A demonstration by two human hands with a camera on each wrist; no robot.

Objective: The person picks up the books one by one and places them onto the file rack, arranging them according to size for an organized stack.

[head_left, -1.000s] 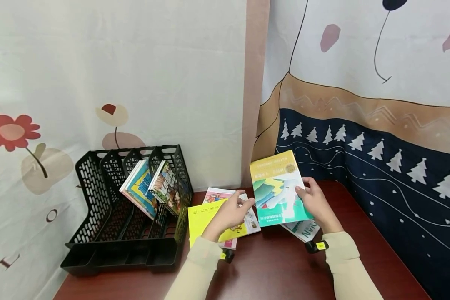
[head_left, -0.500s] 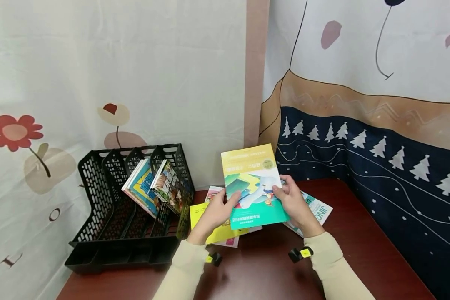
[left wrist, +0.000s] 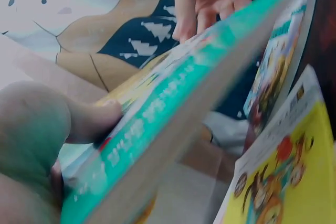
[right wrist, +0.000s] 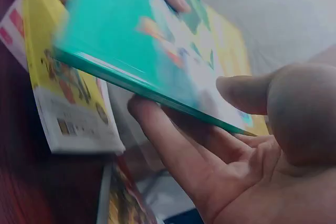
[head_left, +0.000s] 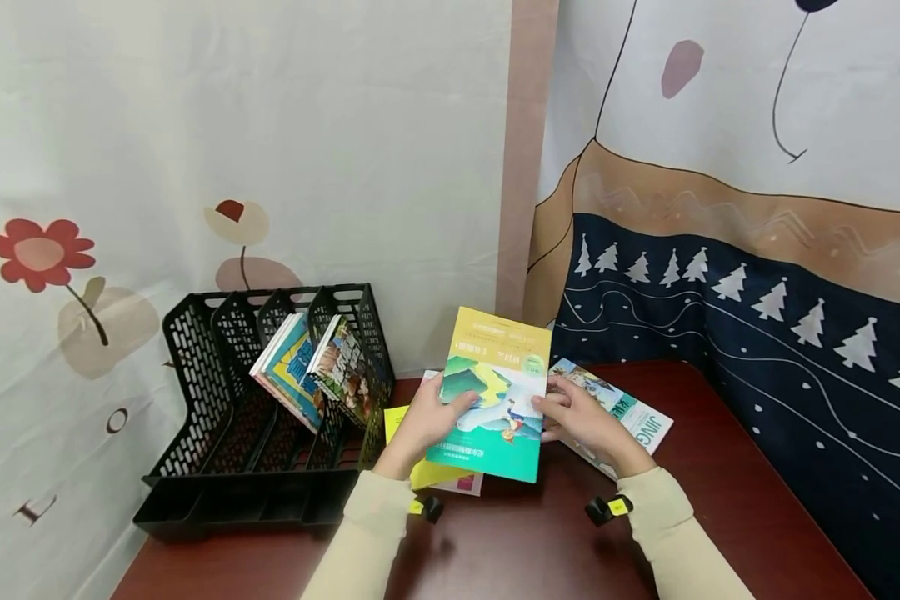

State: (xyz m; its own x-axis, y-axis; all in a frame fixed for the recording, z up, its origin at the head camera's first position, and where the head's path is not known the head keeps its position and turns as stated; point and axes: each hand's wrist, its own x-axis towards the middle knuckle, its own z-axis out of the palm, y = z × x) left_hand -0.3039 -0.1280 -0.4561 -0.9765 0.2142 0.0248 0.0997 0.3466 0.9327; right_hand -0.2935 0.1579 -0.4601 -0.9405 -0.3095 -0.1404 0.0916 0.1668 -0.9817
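A yellow, white and green book (head_left: 487, 442) is held up in front, its cover towards me. My left hand (head_left: 426, 423) grips its left edge, thumb on the cover. On the right edge, my right hand (head_left: 588, 423) has its thumb (right wrist: 244, 93) over the cover and its fingers behind the book. The left wrist view shows the bottom edge of the same book (left wrist: 157, 124) tilted across the frame. Below it lies a yellow book (head_left: 397, 421), partly hidden, on top of a pink one (head_left: 468, 484).
A black file rack (head_left: 210, 375) stands on the left, with several books (head_left: 288, 367) leaning in its right compartments. Another book (head_left: 637, 417) lies behind my right hand on the dark red table (head_left: 540, 550). Printed curtains (head_left: 382, 167) hang behind.
The green and yellow book has come left from the right side and now tilts the other way. My left hand has left the yellow book and taken hold of it.
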